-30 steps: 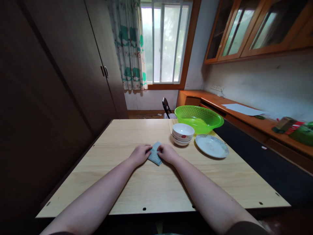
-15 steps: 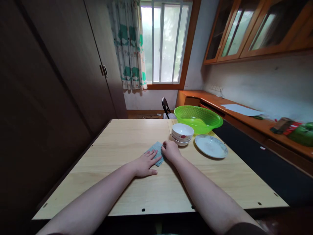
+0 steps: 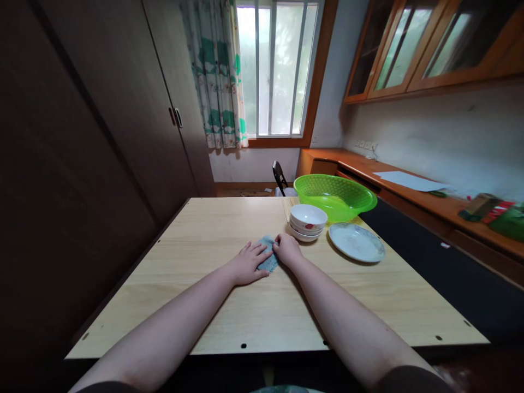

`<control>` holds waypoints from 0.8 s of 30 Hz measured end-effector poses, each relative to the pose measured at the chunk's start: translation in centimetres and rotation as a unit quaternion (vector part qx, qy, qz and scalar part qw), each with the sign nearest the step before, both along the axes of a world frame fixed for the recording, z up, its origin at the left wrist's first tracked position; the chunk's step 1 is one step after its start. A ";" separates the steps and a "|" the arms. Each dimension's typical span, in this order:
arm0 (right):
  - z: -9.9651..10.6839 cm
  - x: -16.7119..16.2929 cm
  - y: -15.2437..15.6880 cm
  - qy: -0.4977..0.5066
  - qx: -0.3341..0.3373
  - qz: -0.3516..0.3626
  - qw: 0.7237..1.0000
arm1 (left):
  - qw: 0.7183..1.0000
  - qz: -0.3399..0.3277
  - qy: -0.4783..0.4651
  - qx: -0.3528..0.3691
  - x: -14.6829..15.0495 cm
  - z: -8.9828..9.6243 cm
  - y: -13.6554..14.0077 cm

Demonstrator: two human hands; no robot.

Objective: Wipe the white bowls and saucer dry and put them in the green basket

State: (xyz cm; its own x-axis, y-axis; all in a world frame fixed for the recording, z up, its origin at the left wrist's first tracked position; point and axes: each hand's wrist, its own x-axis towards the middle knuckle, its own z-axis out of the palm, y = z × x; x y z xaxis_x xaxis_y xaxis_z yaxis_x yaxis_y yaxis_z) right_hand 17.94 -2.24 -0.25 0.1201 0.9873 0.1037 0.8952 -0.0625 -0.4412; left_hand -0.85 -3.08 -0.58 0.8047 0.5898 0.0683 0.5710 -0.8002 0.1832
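Note:
A small blue-grey cloth [image 3: 268, 264] lies on the light wooden table [image 3: 188, 234], partly covered by my hands. My left hand [image 3: 249, 264] rests flat with its fingers spread, the fingertips over the cloth's left side. Fingers curled, my right hand [image 3: 287, 251] pinches the cloth's upper right edge; the fingertips are partly hidden. Just beyond it stands a stack of white bowls [image 3: 308, 219] with a red flower pattern. To the right of the bowls is a white plate [image 3: 356, 243] with a patterned rim.
A green plastic basin [image 3: 335, 196] stands at the table's far right corner. Chopsticks [image 3: 285, 209] lie behind the bowls. A folding chair [image 3: 280, 176] is past the far edge. Along the right wall runs an orange-brown desk [image 3: 368, 166] with paper on it; a dark wardrobe [image 3: 123, 109] lines the left.
My left hand has slid slightly right and away from me on the cloth, whose left part is now less spread out. My right hand keeps its pinch. The view has shifted a little.

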 end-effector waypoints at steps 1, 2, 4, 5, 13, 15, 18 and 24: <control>0.0 0.0 0.0 0.013 0.005 0.004 1.000 | 1.000 0.001 -0.005 -0.001 -0.1 0.0 -0.1; -0.1 0.0 0.0 0.026 0.006 0.006 1.000 | 1.000 0.002 -0.009 -0.001 -0.2 0.1 -0.2; -0.2 0.0 0.0 0.045 0.000 0.009 0.999 | 1.000 0.002 -0.013 0.002 -0.4 0.2 -0.6; -0.2 0.0 0.0 0.051 -0.003 0.011 0.999 | 1.000 0.001 -0.013 0.006 -0.6 0.3 -0.8; -0.5 0.4 0.1 0.093 0.013 0.023 0.995 | 0.996 -0.062 -0.057 0.014 -0.5 0.5 -0.7; -0.6 0.5 0.2 0.094 0.013 0.024 0.995 | 0.996 -0.063 -0.061 0.013 -0.4 0.5 -0.4; -0.7 0.6 0.4 0.098 0.014 0.020 0.995 | 0.997 -0.050 -0.050 0.031 -0.3 0.6 -0.1; -0.8 0.7 0.4 0.114 0.028 0.019 0.993 | 0.997 -0.056 -0.019 0.039 -0.5 1.7 -1.0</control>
State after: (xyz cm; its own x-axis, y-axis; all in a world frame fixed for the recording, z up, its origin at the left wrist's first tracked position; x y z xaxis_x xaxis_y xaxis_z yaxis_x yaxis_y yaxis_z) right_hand 18.65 -1.80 -1.09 0.1102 0.9849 0.1332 0.7725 -0.0005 -0.6350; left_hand -1.30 -4.06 1.13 0.8607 0.4886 0.1432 0.4715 -0.8710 0.1378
